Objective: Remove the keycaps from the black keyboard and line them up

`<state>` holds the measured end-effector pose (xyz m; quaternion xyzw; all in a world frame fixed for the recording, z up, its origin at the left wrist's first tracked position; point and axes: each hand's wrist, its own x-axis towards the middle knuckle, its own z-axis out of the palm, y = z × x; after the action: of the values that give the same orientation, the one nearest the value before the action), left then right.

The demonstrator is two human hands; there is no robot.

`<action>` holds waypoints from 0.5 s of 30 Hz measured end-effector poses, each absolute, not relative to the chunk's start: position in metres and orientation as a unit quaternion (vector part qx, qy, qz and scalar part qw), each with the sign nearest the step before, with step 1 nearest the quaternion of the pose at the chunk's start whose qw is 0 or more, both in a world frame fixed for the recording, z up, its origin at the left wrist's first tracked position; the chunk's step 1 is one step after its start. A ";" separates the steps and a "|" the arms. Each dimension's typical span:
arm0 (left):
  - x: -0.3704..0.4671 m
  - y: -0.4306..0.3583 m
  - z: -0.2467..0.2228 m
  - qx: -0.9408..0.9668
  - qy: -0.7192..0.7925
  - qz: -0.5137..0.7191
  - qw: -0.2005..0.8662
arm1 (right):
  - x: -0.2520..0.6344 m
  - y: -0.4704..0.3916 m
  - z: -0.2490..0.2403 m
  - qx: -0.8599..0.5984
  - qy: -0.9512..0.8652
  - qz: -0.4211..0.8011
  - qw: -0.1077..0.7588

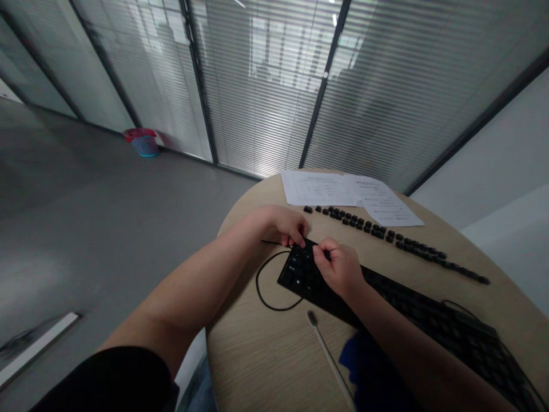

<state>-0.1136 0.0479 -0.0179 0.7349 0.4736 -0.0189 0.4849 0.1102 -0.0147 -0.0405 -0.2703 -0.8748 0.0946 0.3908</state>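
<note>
A black keyboard (317, 286) lies slantwise on the round wooden table, running to the lower right under my right forearm. At its far left corner my left hand (288, 223) is closed, fingers curled and thumb tip down by the keys; whatever it pinches is hidden. Just right of it, my right hand (338, 266) is closed in a pinch over the keyboard's upper edge, and its contents cannot be made out. Loose black keycaps (377, 231) lie in rows beyond the keyboard. A toothbrush-like brush (325, 348) rests on the near side, beside a blue cloth (364, 366).
Printed sheets (321, 187) lie at the table's (240, 366) far edge. A black cable (258, 289) loops left of the keyboard. Glass partitions with blinds (257, 103) stand behind. On the floor at left is a blue and red basket (146, 145).
</note>
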 end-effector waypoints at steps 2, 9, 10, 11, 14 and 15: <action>-0.113 0.047 -0.017 0.734 0.476 -0.022 0.483 | 0.111 -0.015 -0.040 -0.265 -0.878 0.084 0.391; -0.111 0.046 -0.014 0.733 0.477 -0.020 0.485 | 0.112 -0.013 -0.041 -0.253 -0.887 0.066 0.381; -0.111 0.046 -0.014 0.733 0.476 -0.020 0.486 | 0.112 -0.013 -0.041 -0.254 -0.886 0.065 0.381; -0.111 0.046 -0.015 0.732 0.476 -0.019 0.487 | 0.113 -0.013 -0.040 -0.256 -0.886 0.067 0.381; -0.112 0.048 -0.018 0.731 0.477 -0.011 0.487 | 0.113 -0.015 -0.038 -0.267 -0.884 0.091 0.372; -0.112 0.049 -0.019 0.731 0.477 -0.008 0.487 | 0.113 -0.015 -0.038 -0.271 -0.884 0.102 0.368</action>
<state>-0.1120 0.0488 -0.0195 0.7311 0.4774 -0.0085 0.4873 0.1130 -0.0150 -0.0380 -0.2705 -0.8835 0.1024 0.3683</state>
